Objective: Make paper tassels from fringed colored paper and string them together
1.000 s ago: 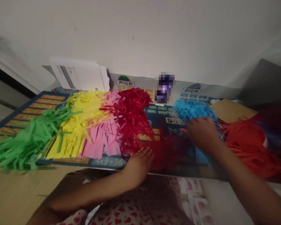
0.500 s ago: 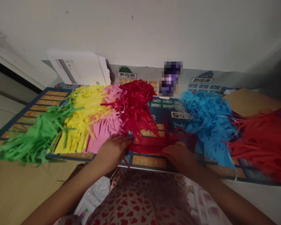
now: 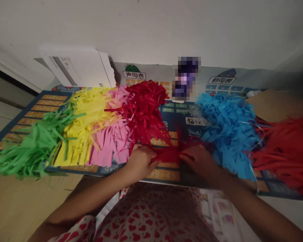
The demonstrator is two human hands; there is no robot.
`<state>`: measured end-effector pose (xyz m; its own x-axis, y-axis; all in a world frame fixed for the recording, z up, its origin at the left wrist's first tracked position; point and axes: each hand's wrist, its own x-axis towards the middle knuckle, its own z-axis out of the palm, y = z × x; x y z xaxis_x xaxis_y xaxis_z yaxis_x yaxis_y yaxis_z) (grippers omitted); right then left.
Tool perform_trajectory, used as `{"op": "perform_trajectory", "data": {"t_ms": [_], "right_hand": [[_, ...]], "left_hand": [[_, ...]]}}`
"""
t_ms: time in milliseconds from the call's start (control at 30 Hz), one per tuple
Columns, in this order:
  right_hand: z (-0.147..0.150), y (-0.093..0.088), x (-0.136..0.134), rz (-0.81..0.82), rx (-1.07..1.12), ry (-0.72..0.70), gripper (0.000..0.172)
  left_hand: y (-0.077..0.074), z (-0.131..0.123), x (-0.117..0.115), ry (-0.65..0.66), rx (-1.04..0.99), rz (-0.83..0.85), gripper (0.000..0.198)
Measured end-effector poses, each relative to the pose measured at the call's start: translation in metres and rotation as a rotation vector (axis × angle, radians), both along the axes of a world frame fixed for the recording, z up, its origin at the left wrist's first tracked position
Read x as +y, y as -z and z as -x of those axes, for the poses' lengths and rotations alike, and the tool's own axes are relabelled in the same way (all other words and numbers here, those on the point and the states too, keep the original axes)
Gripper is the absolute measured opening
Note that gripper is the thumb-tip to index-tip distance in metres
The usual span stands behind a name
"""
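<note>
Both my hands meet at the front edge of a printed multiplication chart board [image 3: 164,174]. My left hand [image 3: 140,162] and my right hand [image 3: 198,162] pinch a gathered bunch of dark red paper strips [image 3: 169,155] between them. Fringed paper bunches lie side by side across the board: green [image 3: 27,149], yellow [image 3: 83,124], pink [image 3: 108,144], crimson [image 3: 143,111], blue [image 3: 228,132] and orange-red [image 3: 286,151]. The crimson bunch is just above my left hand. The blue one is close to my right hand.
White papers [image 3: 75,67] lean against the wall behind the board. A brown card sheet [image 3: 277,105] lies at the back right. A pixelated object [image 3: 187,77] stands at the back. A wooden surface [image 3: 27,205] lies at the front left, and heart-print clothing [image 3: 151,215] fills the bottom.
My hands have moved closer together. The dark red strips, spread flat earlier, are now gathered into a tight pinch. The view has tilted slightly.
</note>
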<state>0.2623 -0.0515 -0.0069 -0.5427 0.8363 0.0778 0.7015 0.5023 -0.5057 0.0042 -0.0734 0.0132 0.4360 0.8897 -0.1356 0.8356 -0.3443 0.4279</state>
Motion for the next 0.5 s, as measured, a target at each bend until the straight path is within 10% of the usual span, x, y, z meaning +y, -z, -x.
{"op": "perform_trajectory", "data": {"t_ms": [500], "right_hand": [[0.006, 0.012, 0.013, -0.036, -0.101, 0.036, 0.032]], "left_hand": [[-0.009, -0.012, 0.01, -0.078, 0.072, 0.0, 0.038]]}}
